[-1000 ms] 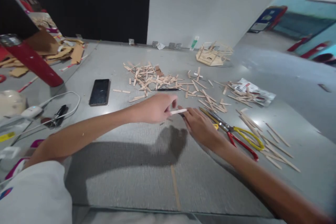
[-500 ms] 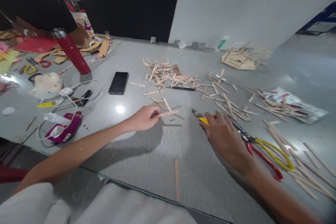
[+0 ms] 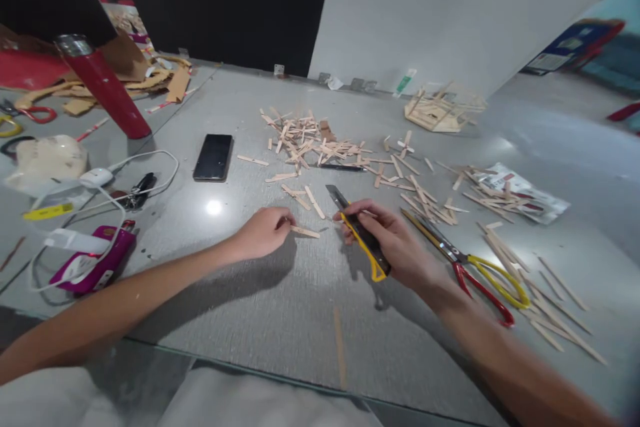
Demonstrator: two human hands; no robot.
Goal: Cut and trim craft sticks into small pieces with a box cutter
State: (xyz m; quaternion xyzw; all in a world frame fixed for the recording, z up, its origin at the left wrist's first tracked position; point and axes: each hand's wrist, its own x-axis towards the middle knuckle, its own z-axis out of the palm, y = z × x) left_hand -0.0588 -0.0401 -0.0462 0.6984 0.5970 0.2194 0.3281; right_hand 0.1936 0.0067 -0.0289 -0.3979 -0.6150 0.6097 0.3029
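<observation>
Between the fingertips of my left hand (image 3: pixel 265 232) is a short wooden stick (image 3: pixel 306 232), its free end pointing right, low over the grey table. My right hand (image 3: pixel 387 237) is closed around a black and yellow utility knife (image 3: pixel 363 233). The knife's tip points up and to the left, away from me. A gap separates the knife from the stick. Just beyond my hands lie a few loose wooden pieces (image 3: pixel 315 202). Nearer to me, a single longer stick (image 3: pixel 339 347) rests close to the table's front edge.
A pile of cut sticks (image 3: pixel 305 137) lies at the back. Scissors with red and yellow handles (image 3: pixel 463 259) sit right of my right hand, beside long sticks (image 3: pixel 540 300). A phone (image 3: pixel 213 157), red bottle (image 3: pixel 107 90) and cabled purple device (image 3: pixel 95 257) are leftward. A stick-built frame (image 3: pixel 440 110) stands at the back.
My right hand has lifted the utility knife and turned it, so its whole body now shows, closer to the left hand. The stick in my left hand is slightly lower. The view has shifted right.
</observation>
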